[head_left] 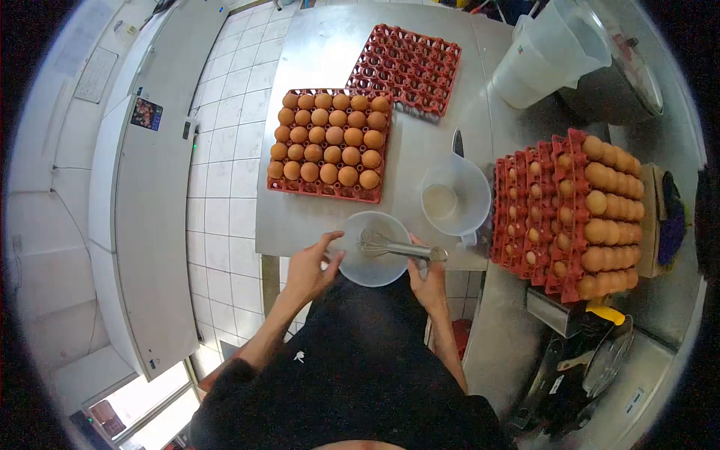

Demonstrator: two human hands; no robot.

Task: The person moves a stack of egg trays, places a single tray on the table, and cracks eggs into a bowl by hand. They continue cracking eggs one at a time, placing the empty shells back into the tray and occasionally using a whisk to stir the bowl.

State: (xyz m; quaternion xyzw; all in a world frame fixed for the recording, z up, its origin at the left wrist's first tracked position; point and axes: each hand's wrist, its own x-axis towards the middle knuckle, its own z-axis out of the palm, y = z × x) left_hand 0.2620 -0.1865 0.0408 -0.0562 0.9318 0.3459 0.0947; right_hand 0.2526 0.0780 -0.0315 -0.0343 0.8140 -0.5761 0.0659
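A translucent plastic bowl [358, 271] is at the table's front edge, in front of my body. A metal wire whisk [405, 248] rests in it, its handle sticking out over the right rim. My left hand [315, 264] is at the bowl's left rim, fingers and thumb spread apart. On the other side my right hand [427, 283] grips the bowl's right rim below the whisk handle, which partly hides its fingers. Just beyond stands a translucent measuring jug [469, 193] with pale contents at the bottom. A red tray of brown eggs [332, 135] lies to the left.
An egg tray without eggs [409, 66] lies at the back of the steel table [322, 37]. Stacked egg trays [562, 217] stand on the right. Behind them are large translucent containers [551, 56]. A yellow-handled tool [605, 313] and a glass lid [609, 364] are lower right.
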